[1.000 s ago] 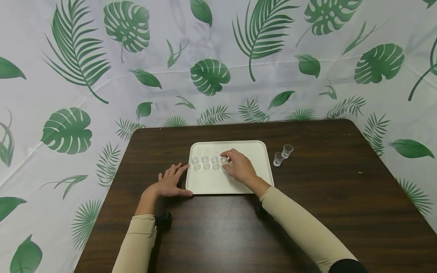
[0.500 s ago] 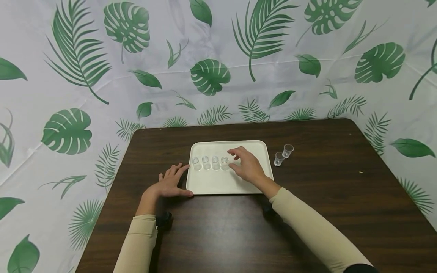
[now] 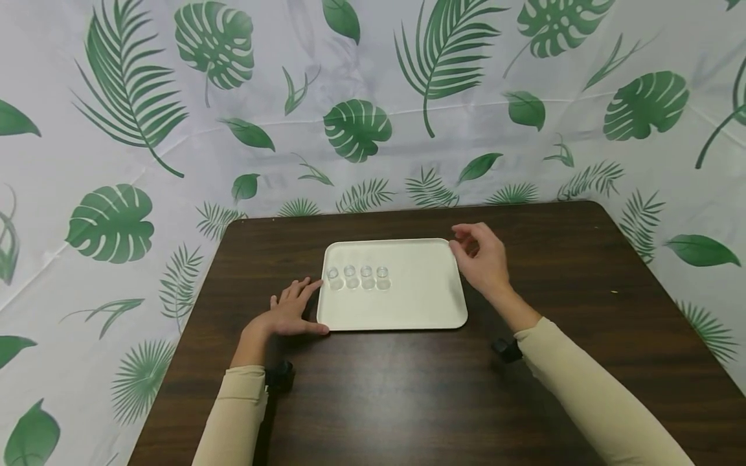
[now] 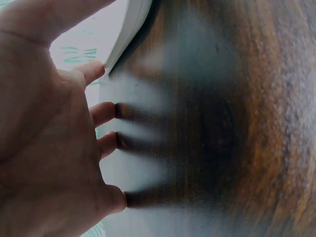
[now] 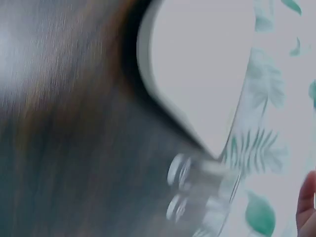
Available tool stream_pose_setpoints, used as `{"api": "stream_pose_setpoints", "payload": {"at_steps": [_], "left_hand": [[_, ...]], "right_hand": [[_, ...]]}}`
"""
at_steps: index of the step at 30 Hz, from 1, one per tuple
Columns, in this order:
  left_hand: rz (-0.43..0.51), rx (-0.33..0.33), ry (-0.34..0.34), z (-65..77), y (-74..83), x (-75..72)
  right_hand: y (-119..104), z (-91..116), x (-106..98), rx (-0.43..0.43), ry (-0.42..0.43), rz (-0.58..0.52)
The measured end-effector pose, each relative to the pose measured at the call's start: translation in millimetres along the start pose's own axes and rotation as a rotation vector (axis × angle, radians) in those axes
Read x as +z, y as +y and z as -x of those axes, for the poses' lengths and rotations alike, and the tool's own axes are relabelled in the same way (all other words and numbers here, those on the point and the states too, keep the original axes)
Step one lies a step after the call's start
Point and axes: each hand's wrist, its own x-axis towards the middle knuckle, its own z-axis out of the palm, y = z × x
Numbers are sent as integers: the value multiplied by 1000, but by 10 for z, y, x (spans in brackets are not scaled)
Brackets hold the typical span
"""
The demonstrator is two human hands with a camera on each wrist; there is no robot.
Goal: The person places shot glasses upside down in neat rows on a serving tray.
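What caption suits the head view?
Four clear cups in a row on a white tray, left hand and right hand alongside.

This looks like a small screened-off tabletop filming booth; what kind of building holds it cannot be told. A white curtain [image 3: 373, 77], printed with green monstera and palm leaves, hangs right behind the table's [image 3: 384, 414] far edge and wraps round beyond its left edge and far right corner, filling the background. Creases and ripples mark it as hung cloth. The tabletop is dark wood-grain with a rounded far right corner, plain as a meeting-room or dining table. Black wrist cameras [image 3: 281, 377], worn above the table, fit a recording set.
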Motion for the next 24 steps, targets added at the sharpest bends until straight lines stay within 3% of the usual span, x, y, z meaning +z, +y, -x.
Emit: {"api": "stream_pose_setpoints", "payload": {"at_steps": [5,8,11,15,19,24], "left_hand": [[1,1,2,-8,-16,8],[-3,-3,-1,-15,-18,11],[-3,-9,-3,-15,-9,9],[-8,-9,-2,-23,-6,10],[-16,-8,-4,-27,-19,12],[-13,-6,-3,-13,-23,6]], "right_hand": [[266,-46,-254,157,273,0],[453,6,-363,317,320,33],[615,88,-432,482,230,74],[751,199,-479,597,-8,105],[830,264,-472,582,-172,99],[906,288,-426,547,-210,120]]}}
